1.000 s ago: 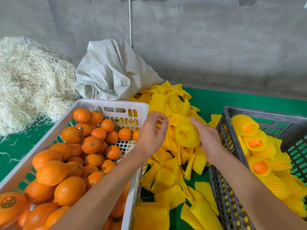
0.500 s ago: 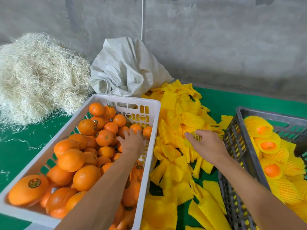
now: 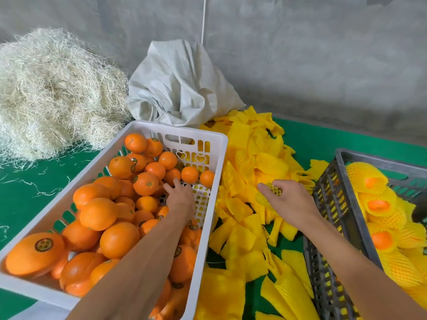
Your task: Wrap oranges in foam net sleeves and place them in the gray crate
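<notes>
- While the left hand (image 3: pixel 180 200) reaches down into the white slotted plastic crate (image 3: pixel 205 135), its fingers curl over the bare oranges (image 3: pixel 145 183) at the far end; whether they have closed round one fruit cannot be told, since the back of the hand hides the fingertips.
- That white crate stands on the green-covered desk (image 3: pixel 323 144), left of centre, and is heaped with loose orange-skinned fruit, several bearing round dark stickers.
- Over the pile of flat yellow foam net sleeves (image 3: pixel 242 227), the right hand (image 3: pixel 290 199) pinches one yellow foam net sleeve (image 3: pixel 273 189) between thumb and curled fingers, the mesh showing through the grasp.
- These sleeves lie scattered on the green cover between the two crates, reaching from the near edge back to the crumpled white woven sack (image 3: pixel 182 84).
- At the right edge the dark gray perforated plastic crate (image 3: pixel 328 204) holds the wrapped oranges (image 3: pixel 374 204), each in a yellow net with an orange top showing at the open end.
- Neither hand touches the gray crate; the right forearm passes over its near rim.
- A mound of pale straw-like fibre (image 3: pixel 53 95) sits at the far left, with stray strands on the green cover.
- Behind everything rises a gray concrete wall (image 3: pixel 323 54).
</notes>
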`<state>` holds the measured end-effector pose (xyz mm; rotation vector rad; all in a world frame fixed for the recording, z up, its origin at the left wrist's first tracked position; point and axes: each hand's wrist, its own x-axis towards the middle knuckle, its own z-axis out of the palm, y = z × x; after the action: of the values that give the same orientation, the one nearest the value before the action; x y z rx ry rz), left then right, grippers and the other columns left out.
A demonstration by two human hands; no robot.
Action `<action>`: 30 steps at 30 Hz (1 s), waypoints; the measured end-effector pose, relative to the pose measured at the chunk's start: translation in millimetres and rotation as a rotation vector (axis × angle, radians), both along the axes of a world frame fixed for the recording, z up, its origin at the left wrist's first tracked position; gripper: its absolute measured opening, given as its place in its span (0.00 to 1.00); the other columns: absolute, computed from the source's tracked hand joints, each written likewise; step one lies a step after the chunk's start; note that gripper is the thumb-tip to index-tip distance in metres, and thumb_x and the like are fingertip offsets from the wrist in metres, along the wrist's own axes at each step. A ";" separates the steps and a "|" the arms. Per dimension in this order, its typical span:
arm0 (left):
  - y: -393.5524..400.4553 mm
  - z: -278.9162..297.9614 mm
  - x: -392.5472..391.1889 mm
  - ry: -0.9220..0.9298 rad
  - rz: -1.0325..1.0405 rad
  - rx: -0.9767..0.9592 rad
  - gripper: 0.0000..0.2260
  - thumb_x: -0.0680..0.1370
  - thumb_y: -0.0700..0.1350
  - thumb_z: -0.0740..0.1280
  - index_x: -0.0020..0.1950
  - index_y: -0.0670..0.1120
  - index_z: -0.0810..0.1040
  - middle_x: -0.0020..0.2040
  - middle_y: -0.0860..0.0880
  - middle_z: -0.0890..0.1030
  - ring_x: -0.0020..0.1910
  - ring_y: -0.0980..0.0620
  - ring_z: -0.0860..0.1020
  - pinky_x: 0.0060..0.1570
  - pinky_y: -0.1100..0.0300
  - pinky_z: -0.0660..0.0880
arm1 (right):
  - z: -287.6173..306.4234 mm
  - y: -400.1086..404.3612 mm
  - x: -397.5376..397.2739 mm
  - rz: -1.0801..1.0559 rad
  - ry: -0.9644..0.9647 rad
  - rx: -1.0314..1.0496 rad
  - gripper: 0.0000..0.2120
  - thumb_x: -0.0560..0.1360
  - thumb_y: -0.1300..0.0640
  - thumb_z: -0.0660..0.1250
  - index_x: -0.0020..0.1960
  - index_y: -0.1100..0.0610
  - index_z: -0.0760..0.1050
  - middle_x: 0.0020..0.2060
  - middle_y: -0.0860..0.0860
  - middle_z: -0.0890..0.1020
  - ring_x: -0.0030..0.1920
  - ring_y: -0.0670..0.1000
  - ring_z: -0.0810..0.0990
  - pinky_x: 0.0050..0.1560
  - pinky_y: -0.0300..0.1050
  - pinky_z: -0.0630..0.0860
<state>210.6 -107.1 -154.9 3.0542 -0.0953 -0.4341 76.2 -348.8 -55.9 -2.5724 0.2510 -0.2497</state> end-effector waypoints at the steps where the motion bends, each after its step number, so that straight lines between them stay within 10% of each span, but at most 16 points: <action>1: -1.2 1.8 -0.7 -0.016 -0.022 0.006 0.28 0.79 0.41 0.71 0.76 0.47 0.64 0.76 0.38 0.57 0.76 0.29 0.57 0.66 0.46 0.73 | -0.2 0.5 0.5 0.002 0.000 0.001 0.28 0.79 0.35 0.64 0.31 0.51 0.59 0.24 0.45 0.62 0.27 0.48 0.62 0.32 0.47 0.61; 16: -41.7 114.5 -20.0 -0.847 -0.184 -0.827 0.32 0.74 0.50 0.75 0.74 0.44 0.69 0.65 0.42 0.68 0.64 0.42 0.69 0.61 0.52 0.71 | 5.1 5.3 3.8 -0.083 -0.174 0.192 0.24 0.82 0.39 0.59 0.35 0.52 0.61 0.28 0.47 0.63 0.28 0.47 0.62 0.31 0.51 0.63; 25: -88.0 106.3 -53.3 -0.006 -0.002 -1.489 0.19 0.79 0.53 0.73 0.66 0.47 0.76 0.60 0.47 0.80 0.48 0.53 0.82 0.44 0.58 0.82 | 18.2 10.1 2.2 -0.098 -0.472 0.428 0.19 0.85 0.44 0.58 0.40 0.55 0.65 0.31 0.45 0.65 0.32 0.44 0.63 0.32 0.42 0.62; 30: -89.9 93.6 -57.7 -0.005 -0.197 -1.534 0.14 0.85 0.51 0.63 0.71 0.56 0.74 0.62 0.50 0.80 0.51 0.50 0.83 0.40 0.53 0.83 | 18.4 14.4 2.5 -0.029 -0.349 0.609 0.18 0.86 0.45 0.55 0.55 0.55 0.78 0.43 0.49 0.79 0.43 0.44 0.76 0.45 0.47 0.75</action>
<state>152.9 -197.0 -61.4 1.5331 -0.4638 -0.1774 78.8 -334.4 -37.5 -1.8888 0.1957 -0.5354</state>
